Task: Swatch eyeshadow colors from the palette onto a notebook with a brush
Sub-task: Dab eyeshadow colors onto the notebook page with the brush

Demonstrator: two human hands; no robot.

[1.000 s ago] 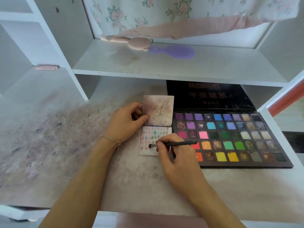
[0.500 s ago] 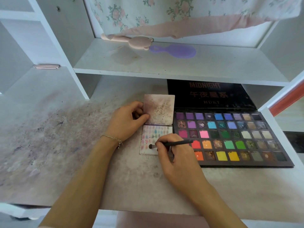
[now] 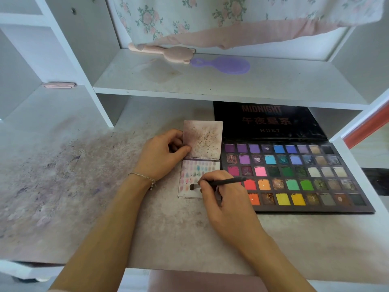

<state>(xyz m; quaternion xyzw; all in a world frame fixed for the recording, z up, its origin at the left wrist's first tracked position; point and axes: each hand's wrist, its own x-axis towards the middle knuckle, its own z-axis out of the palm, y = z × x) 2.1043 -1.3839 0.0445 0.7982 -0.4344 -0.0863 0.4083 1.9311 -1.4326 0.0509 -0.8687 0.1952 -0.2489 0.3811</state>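
A small open notebook (image 3: 201,165) lies on the stained desk, its lower page covered with rows of pastel swatches. My left hand (image 3: 163,154) pinches the upright stained top page at its left edge. My right hand (image 3: 223,194) grips a thin black brush (image 3: 219,183) near the bristles, whose tip touches the lower left of the swatch page. To the right lies the big open eyeshadow palette (image 3: 294,178), with several rows of purple, blue, pink, green, orange and yellow pans. Its black lid (image 3: 267,121) leans back under the shelf.
On the white shelf (image 3: 210,81) above lie a pink hairbrush (image 3: 168,52) and a purple hairbrush (image 3: 223,64). Floral fabric (image 3: 210,17) hangs behind them. A white upright panel (image 3: 90,81) stands to the left. The desk's front edge runs below my forearms.
The brush tip has shifted slightly on the lower page. My left hand keeps its hold on the top page.
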